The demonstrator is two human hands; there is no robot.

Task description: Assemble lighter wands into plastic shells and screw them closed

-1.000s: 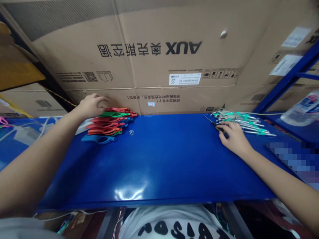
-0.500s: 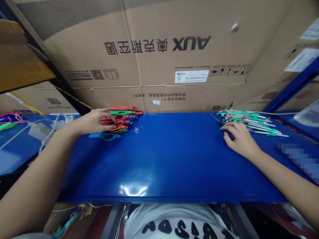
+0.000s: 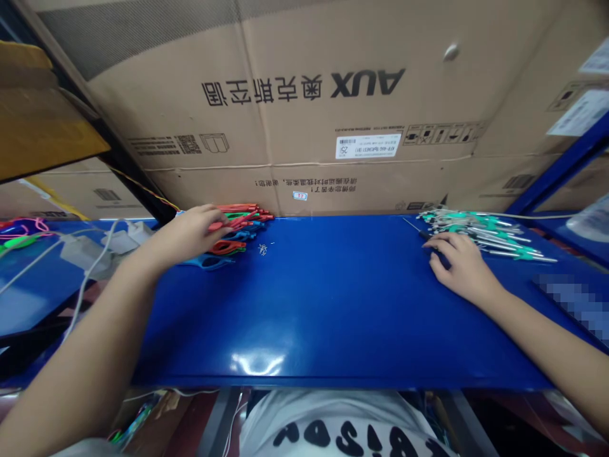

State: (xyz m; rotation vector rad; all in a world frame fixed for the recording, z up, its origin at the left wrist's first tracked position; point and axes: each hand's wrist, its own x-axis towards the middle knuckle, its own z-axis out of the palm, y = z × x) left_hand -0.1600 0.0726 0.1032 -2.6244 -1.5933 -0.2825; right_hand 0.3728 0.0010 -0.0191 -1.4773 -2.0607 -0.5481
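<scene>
My left hand (image 3: 193,233) is at the pile of red, orange, green and blue plastic pieces with loop-shaped ends (image 3: 245,217). Its fingers are closed on a red plastic piece (image 3: 217,226) at the top of the heap. Across the table, my right hand (image 3: 459,260) rests on the blue surface, fingers wrapped round a thin screwdriver (image 3: 422,233). The tool has a dark handle, partly hidden by the palm, and its slim shaft points up and left. Just behind that hand lies a bundle of metal rods with teal parts (image 3: 495,231).
Small white bits (image 3: 262,249) lie beside the coloured pile. A large cardboard box (image 3: 304,114) stands upright along the back of the blue table (image 3: 333,304). White plugs and cables (image 3: 88,254) crowd the left side. A blue post (image 3: 561,162) slants at the right.
My left hand has closed its fingers round a red piece and shifted slightly right, its wrist lifting a little. My right hand keeps the screwdriver in nearly the same place.
</scene>
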